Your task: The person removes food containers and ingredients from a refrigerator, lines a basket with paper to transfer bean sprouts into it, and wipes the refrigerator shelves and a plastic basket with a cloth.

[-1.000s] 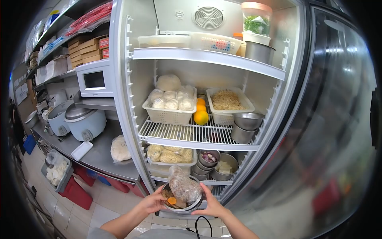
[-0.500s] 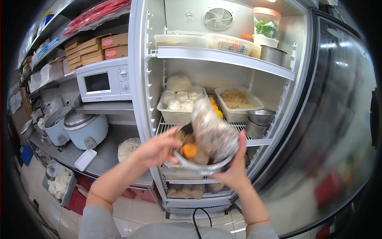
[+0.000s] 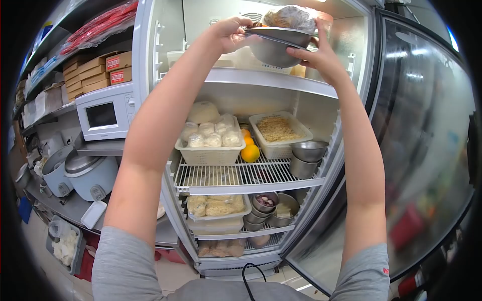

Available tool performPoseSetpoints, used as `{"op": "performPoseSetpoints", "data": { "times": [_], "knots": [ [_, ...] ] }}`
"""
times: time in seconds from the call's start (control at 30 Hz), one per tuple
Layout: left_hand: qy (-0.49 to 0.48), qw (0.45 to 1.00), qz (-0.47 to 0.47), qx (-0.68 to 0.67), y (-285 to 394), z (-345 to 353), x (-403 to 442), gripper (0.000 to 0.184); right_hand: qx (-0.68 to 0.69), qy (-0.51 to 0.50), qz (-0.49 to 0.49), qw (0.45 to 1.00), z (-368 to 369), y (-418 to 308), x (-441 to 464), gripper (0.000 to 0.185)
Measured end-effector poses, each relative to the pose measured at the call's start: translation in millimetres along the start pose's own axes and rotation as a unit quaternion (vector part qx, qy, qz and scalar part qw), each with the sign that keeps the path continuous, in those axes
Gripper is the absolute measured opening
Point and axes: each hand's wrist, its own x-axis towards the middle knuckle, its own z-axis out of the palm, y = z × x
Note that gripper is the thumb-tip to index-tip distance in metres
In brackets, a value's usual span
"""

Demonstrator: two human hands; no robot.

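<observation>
A metal bowl [image 3: 277, 49] is held up in front of the fridge's top shelf [image 3: 251, 79]. My left hand [image 3: 232, 34] grips its left rim, fingers closed over the edge. On the other side my right hand [image 3: 317, 56] is wrapped round the bowl's side, thumb against the outer wall. A bundle in clear plastic [image 3: 291, 19] sticks up above the rim; what it wraps is hard to make out. The bowl hides part of the white containers behind it on that shelf.
Below, the middle shelf carries a basket of white wrapped portions [image 3: 211, 149], oranges [image 3: 250, 153], a noodle basket [image 3: 281, 131] and metal bowls [image 3: 307, 153]. The glass door [image 3: 422, 125] stands wide at right. A microwave [image 3: 104, 114] and rice cookers [image 3: 90, 173] are at left.
Both hands have raised the bowl from the middle-shelf level to the top shelf. The oranges and lower-shelf containers it was covering now show.
</observation>
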Motion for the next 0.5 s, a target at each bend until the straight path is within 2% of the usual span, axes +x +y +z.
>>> {"op": "performPoseSetpoints", "data": {
  "times": [0.03,0.1,0.13,0.17,0.23,0.27,0.3,0.33,0.4,0.43,0.5],
  "knots": [
    [0.011,1.000,-0.007,-0.023,-5.2,0.8,12.7,0.031,0.000,-0.001,-0.001,1.000,-2.7,11.6,8.4,0.113],
    [0.028,0.999,-0.005,-0.030,-24.4,2.5,34.7,0.028,0.060,-0.066,0.047,0.995,-7.1,36.6,17.6,0.109],
    [0.046,0.999,0.010,0.020,-37.2,3.6,43.1,0.028,0.034,-0.079,0.062,0.994,-9.6,45.7,18.8,0.105],
    [0.064,0.995,0.024,0.070,-50.0,5.3,45.1,0.028,-0.050,-0.095,0.078,0.991,-10.2,43.5,17.2,0.100],
    [-0.020,0.974,0.041,0.223,-63.7,-13.0,65.8,0.039,-0.305,-0.019,0.005,0.952,-2.1,71.3,18.6,0.092],
    [-0.015,0.982,0.027,0.185,-65.9,-10.5,62.4,0.048,-0.393,0.034,-0.018,0.919,-0.1,82.1,22.1,0.073],
    [-0.011,0.989,0.012,0.148,-66.9,-5.2,56.2,0.058,-0.390,0.031,-0.014,0.920,-0.6,80.3,21.8,0.073],
    [0.017,0.982,0.006,0.187,-65.4,0.8,50.8,0.073,-0.421,0.019,0.016,0.907,-4.5,76.8,22.4,0.063],
    [0.039,0.965,-0.004,0.258,-63.8,2.4,48.8,0.085,-0.449,0.011,0.046,0.892,-12.5,75.0,26.3,0.042],
    [0.050,0.958,-0.010,0.281,-64.4,1.8,51.1,0.089,-0.462,0.014,0.004,0.887,-17.6,77.7,28.8,0.043],
    [0.067,0.936,0.022,0.344,-63.1,7.9,38.9,0.095,-0.450,-0.003,0.017,0.893,-24.5,67.4,21.5,0.045]
  ]
}}
